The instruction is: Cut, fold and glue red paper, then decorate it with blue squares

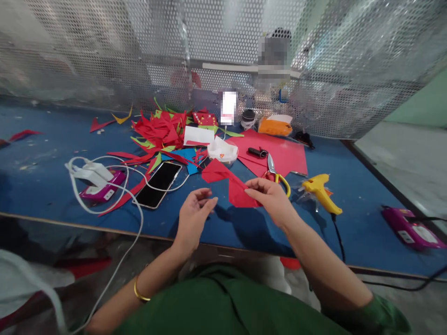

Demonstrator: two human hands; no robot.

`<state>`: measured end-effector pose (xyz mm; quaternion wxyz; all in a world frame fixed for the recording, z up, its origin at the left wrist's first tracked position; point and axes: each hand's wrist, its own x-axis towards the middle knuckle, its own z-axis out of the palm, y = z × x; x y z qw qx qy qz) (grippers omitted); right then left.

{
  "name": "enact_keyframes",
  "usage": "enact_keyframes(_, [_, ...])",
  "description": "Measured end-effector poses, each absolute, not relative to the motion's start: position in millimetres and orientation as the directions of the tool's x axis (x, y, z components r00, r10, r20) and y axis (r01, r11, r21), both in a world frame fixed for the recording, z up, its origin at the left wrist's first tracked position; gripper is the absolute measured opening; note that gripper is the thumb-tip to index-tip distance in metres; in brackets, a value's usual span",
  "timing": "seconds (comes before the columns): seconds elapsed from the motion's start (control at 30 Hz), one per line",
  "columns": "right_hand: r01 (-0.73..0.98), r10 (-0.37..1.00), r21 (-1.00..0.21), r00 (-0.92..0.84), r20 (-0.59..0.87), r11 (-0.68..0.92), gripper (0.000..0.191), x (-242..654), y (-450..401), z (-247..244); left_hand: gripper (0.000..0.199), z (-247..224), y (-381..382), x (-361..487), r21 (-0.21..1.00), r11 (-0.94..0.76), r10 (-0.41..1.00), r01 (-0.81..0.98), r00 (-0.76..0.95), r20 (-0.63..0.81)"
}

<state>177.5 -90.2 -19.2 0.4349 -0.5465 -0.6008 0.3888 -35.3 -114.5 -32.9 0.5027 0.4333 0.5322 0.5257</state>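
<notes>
Between the thumb and fingers of my right hand [267,197] is a red paper piece [240,192], held above the table near its front edge. Another red folded part [216,171] reaches up and left from it; whether the two are joined I cannot tell. My left hand [196,211] is to the left of the paper, not touching it, with fingers curled loosely, thumb apart and nothing in them. Just beyond my right hand lie scissors [282,182] with yellow handles, by large red sheets [284,151]. A small white dish [222,150] stands behind the held paper.
Red and green paper scraps [164,132] are heaped at the back left. A phone [159,184] lies left, with a white cable across it and a charger [94,174] on a purple power strip [104,186]. To the right are a yellow glue gun [323,191] and another power strip [412,228].
</notes>
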Motion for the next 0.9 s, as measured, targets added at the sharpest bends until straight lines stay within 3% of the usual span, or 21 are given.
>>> enact_keyframes(0.1, [0.188,0.997,-0.982,0.076,0.033,0.018,0.032,166,-114,-31,0.044,-25,-118,-22,0.969,0.244,0.965,-0.048,0.111,-0.238])
enact_keyframes(0.23, [0.114,0.99,-0.993,0.143,-0.015,-0.031,0.032,159,-134,-38,0.041,-24,-114,-10,0.964,0.266,0.95,-0.016,0.174,-0.26])
enact_keyframes(0.3, [0.14,0.987,-0.99,0.162,0.001,-0.022,0.029,163,-140,-38,0.042,-25,-111,-8,0.962,0.272,0.949,-0.018,0.171,-0.265])
enact_keyframes(0.37, [0.297,0.977,-0.951,0.158,0.143,0.091,0.024,173,-144,-39,0.041,-25,-108,-9,0.956,0.291,0.942,-0.015,0.18,-0.284])
enact_keyframes(0.43, [0.578,0.92,-0.761,0.044,0.389,0.294,0.025,185,-146,-40,0.036,-24,-107,-10,0.949,0.315,0.928,0.008,0.205,-0.31])
enact_keyframes(0.5, [0.784,0.81,-0.417,-0.176,0.559,0.459,0.029,195,-148,-40,0.031,-21,-105,-11,0.944,0.327,0.916,0.048,0.23,-0.329])
enact_keyframes(0.57, [0.825,0.698,-0.107,-0.393,0.598,0.555,0.028,201,-148,-38,0.025,-19,-103,-11,0.944,0.313,0.911,0.101,0.25,-0.328])
enact_keyframes(0.63, [0.773,0.606,0.075,-0.549,0.576,0.629,0.027,202,-149,-36,0.02,-19,-100,-10,0.948,0.271,0.91,0.165,0.277,-0.308])
enact_keyframes(0.77, [0.702,0.564,0.149,-0.664,0.491,0.696,0.027,196,-149,-35,0.015,-25,-98,-11,0.909,0.048,0.929,0.413,0.316,-0.192])
enact_keyframes(0.9, [0.732,0.661,0.032,-0.632,0.405,0.68,0.027,193,-151,-44,0.017,-37,-108,-17,0.62,-0.41,0.912,0.669,0.323,0.254])
